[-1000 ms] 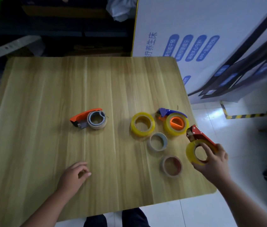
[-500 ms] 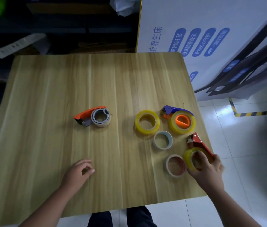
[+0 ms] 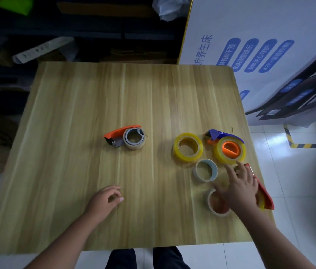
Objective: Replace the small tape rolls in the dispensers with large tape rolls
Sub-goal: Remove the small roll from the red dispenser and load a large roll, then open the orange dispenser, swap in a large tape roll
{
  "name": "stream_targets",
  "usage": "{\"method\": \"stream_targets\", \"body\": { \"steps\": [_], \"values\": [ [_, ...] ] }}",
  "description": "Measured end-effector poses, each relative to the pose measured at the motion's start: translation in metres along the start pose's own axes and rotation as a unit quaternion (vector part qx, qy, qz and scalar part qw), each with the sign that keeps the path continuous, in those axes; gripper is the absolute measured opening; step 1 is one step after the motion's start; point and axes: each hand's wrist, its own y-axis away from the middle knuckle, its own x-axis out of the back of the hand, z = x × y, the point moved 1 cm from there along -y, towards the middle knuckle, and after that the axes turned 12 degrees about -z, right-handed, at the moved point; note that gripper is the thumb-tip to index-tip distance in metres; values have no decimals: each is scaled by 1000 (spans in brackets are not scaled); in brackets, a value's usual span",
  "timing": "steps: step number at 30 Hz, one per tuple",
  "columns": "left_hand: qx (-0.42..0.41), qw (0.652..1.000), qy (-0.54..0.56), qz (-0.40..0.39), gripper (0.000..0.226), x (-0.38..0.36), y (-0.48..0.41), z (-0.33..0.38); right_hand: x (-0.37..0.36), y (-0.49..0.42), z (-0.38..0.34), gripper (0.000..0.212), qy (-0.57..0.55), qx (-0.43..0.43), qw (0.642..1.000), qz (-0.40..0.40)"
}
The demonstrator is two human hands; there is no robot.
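An orange dispenser (image 3: 123, 135) holding a small grey roll lies mid-table. A loose large yellow roll (image 3: 175, 150) lies beside a blue dispenser (image 3: 222, 133) loaded with a large yellow roll (image 3: 217, 152). In front of them lie a small pale roll (image 3: 213, 168) and a small reddish roll (image 3: 214, 207). A red dispenser (image 3: 265, 195) with a yellow roll rests at the table's right edge, partly under my right hand (image 3: 238, 186). That hand is flat with spread fingers and grips nothing. My left hand (image 3: 103, 200) rests loosely curled on the table.
The wooden table (image 3: 75, 113) ends close to the red dispenser on the right, with white tiled floor (image 3: 298, 191) below. A large white printed box (image 3: 260, 26) stands at the back right. Dark shelves with clutter lie behind the table.
My right hand brought the red dispenser from beyond the table's edge down onto it, let go and spread its fingers over it. My left hand stayed in place.
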Motion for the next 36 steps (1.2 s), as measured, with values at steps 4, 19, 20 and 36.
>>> {"method": "stream_targets", "body": {
  "steps": [4,19,20,36],
  "values": [
    [1,1000,21,3,6,6,-3,4,4,-36,-86,65,9,121,993,-3],
    [29,981,-172,87,20,141,-141,72,-25,-61,-189,57,16,212,976,36],
    [15,985,-149,83,17,134,-137,71,-27,-59,-195,60,-2,227,973,33],
    [-38,970,-232,58,24,28,-64,81,-85,0,-206,91,-197,146,969,-25]
  ]
}}
